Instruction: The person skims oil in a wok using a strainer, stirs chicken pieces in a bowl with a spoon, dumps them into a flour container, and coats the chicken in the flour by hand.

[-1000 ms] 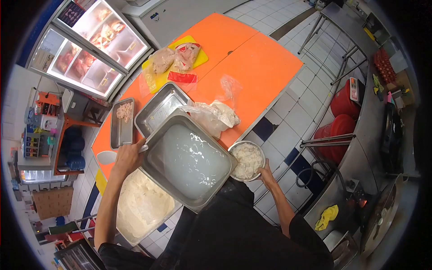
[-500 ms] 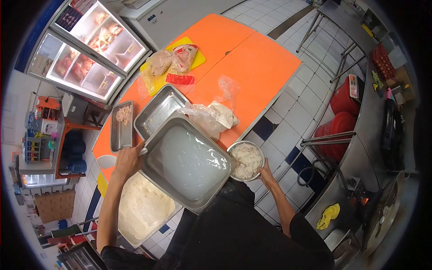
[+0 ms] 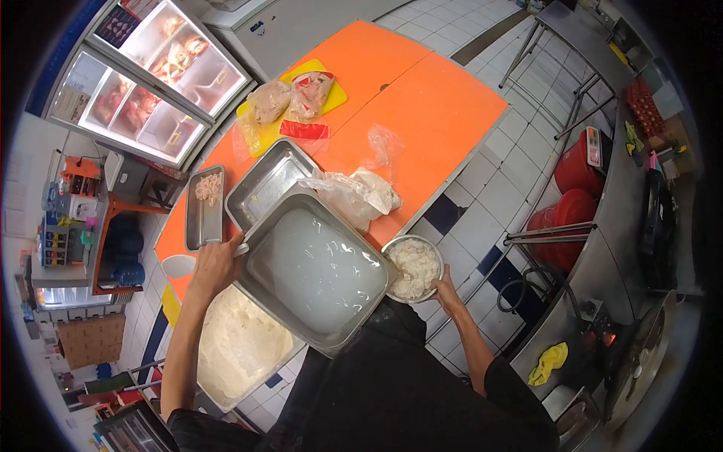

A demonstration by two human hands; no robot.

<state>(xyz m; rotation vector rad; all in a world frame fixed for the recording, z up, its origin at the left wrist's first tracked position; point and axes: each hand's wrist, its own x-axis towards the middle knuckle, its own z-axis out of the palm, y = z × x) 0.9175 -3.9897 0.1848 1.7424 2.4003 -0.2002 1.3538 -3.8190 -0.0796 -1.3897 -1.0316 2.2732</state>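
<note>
Holding the bowl (image 3: 438, 252) just right of the pan (image 3: 275, 305), the right hand (image 3: 444, 290) grasps its side, probably to keep the pale contents level. Left of the pan, the left hand (image 3: 217, 267) curls nearly closed by something white (image 3: 240, 249); whether it grips that or the pan, I cannot tell.

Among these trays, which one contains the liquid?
The tray between the left hand and the right hand: cloudy liquid covers its bottom. The others show meat, pale powder or mostly bare metal.
</note>
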